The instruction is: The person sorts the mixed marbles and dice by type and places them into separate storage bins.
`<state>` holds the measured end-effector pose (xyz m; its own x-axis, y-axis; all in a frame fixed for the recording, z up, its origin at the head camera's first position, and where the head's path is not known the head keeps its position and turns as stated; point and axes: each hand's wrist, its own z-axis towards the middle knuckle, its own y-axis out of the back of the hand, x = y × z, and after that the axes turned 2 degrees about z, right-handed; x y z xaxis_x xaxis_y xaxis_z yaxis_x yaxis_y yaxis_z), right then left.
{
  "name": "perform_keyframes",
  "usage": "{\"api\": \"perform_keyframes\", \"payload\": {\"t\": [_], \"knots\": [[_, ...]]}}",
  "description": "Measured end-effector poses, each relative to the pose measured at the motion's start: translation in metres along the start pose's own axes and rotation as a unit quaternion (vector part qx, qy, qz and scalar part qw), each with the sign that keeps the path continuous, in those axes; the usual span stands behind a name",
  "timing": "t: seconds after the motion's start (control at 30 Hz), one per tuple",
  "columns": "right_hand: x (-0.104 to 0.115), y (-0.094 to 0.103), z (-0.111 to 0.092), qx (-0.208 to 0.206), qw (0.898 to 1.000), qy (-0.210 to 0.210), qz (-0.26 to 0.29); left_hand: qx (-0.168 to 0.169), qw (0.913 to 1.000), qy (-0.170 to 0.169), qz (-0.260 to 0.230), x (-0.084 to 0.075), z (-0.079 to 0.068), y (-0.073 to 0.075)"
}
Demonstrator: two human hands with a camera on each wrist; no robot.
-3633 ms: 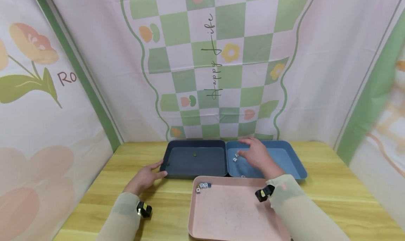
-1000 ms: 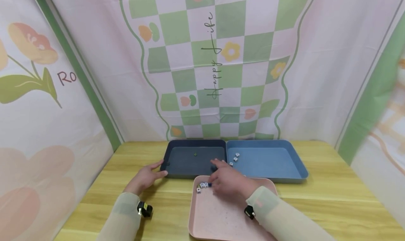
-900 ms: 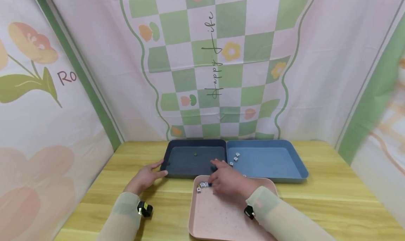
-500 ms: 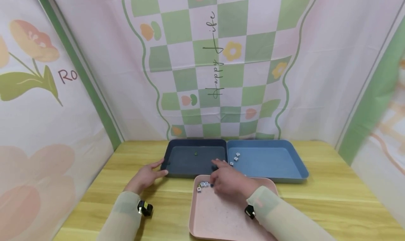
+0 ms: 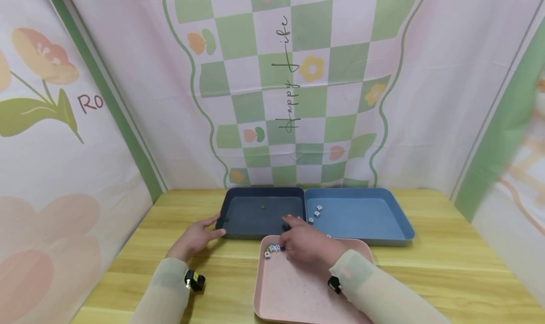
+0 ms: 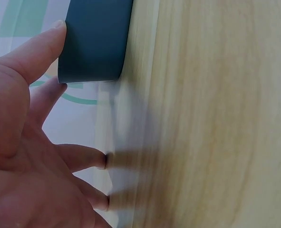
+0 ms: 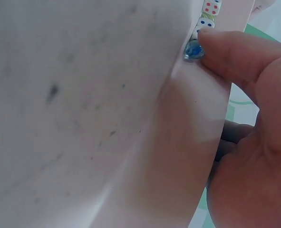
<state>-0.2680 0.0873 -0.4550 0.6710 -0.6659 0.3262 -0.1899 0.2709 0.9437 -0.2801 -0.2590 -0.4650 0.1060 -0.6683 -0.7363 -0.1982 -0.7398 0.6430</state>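
In the head view my right hand reaches over the back wall of the pink tray, its fingers stretched toward the dark tray. The right wrist view shows its thumb inside the wall, the tip right at a shiny blue glass bead. Other fingers are partly hidden behind the wall. White dice sit in line with the bead. My left hand touches the dark tray's left front corner with straight thumb and index finger; its other fingertips reach down at the table.
A small green bead lies in the dark tray. The blue tray stands against its right side, with several white dice near its left wall. A printed curtain hangs behind the table.
From over the blue tray, my right hand has come left and nearer to the pink tray's back wall. Another die shows by the blue tray's left wall. The left hand stays put.
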Motion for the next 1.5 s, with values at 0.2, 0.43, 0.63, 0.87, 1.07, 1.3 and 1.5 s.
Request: {"api": "perform_keyframes", "payload": {"t": [0.2, 0.43, 0.63, 0.87, 1.07, 1.3, 1.5], "knots": [[0.0, -0.003, 0.0, -0.003, 1.0, 0.002, -0.02, -0.002, 1.0, -0.002, 0.001, 0.0, 0.0, 0.0], [-0.001, -0.001, -0.003, -0.004, 1.0, 0.006, -0.018, -0.004, 1.0, -0.002, 0.003, -0.002, -0.002, -0.001], [-0.002, 0.003, -0.006, 0.002, 1.0, 0.004, -0.023, -0.004, 1.0, 0.0, -0.002, -0.003, -0.003, -0.001], [-0.005, 0.002, -0.005, -0.001, 1.0, 0.0, -0.006, -0.004, 1.0, -0.004, -0.003, -0.002, -0.001, -0.001], [-0.007, 0.007, -0.005, -0.002, 0.999, -0.01, 0.052, -0.003, 1.0, -0.001, -0.008, 0.001, 0.001, 0.0], [-0.012, 0.015, -0.004, -0.007, 0.991, -0.043, 0.13, -0.004, 0.9999, 0.005, -0.01, 0.002, 0.002, -0.001], [-0.015, 0.026, 0.0, -0.06, 0.978, -0.089, 0.178, -0.004, 0.9999, 0.003, -0.01, 0.0, 0.0, -0.001]]}}
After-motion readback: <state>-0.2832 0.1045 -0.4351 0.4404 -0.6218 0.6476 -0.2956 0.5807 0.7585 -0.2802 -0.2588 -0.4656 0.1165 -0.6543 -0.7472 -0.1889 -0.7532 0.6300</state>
